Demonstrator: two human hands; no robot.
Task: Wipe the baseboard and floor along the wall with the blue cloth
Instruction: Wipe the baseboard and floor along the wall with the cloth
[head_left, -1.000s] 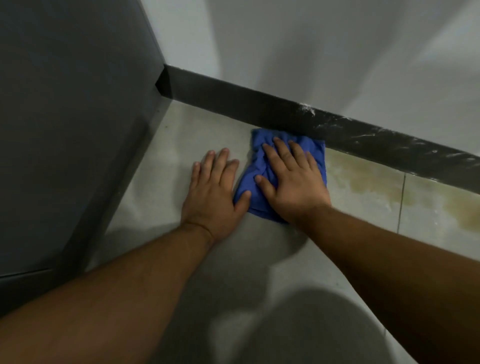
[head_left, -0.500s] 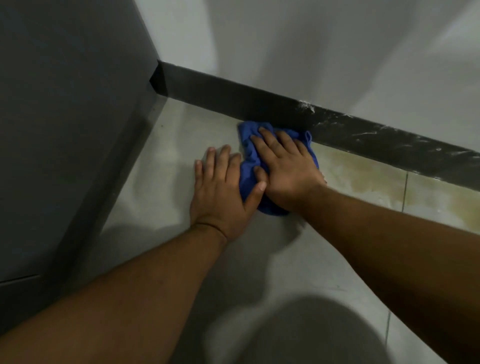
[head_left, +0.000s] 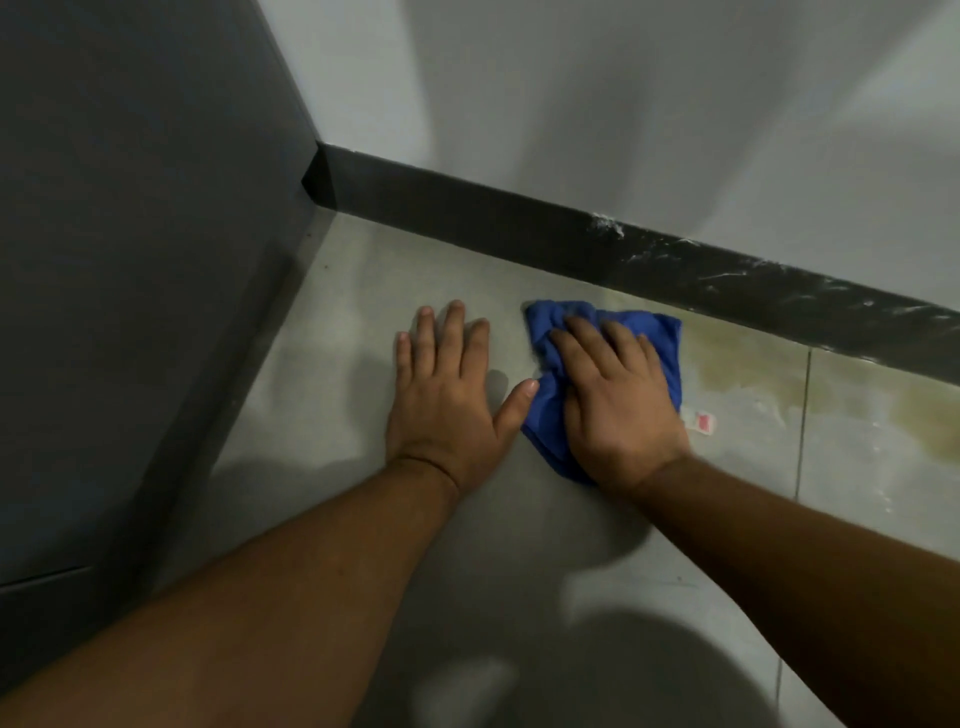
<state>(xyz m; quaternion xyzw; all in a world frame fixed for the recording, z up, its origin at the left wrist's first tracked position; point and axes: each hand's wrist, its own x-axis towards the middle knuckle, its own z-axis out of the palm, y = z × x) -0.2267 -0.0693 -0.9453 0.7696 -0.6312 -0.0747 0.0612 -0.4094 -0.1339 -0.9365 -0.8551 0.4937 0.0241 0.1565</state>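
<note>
Because the blue cloth (head_left: 654, 343) looks soft and light, it bunches under the right hand (head_left: 618, 405), which presses it flat-palmed mid-frame, near the baseboard (head_left: 519, 221); the left hand (head_left: 447, 395) lies spread, empty.

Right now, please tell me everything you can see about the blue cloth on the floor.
The blue cloth is a bright blue, soft-looking fabric, bunched and creased rather than spread out. It lies on the grey tiled floor, a little in front of the dark baseboard and not touching it. The right hand presses flat on top of it and covers its middle. The left hand rests flat on the floor beside it, its thumb tip at the cloth's edge. A small white and red tag shows at its right side.
</note>
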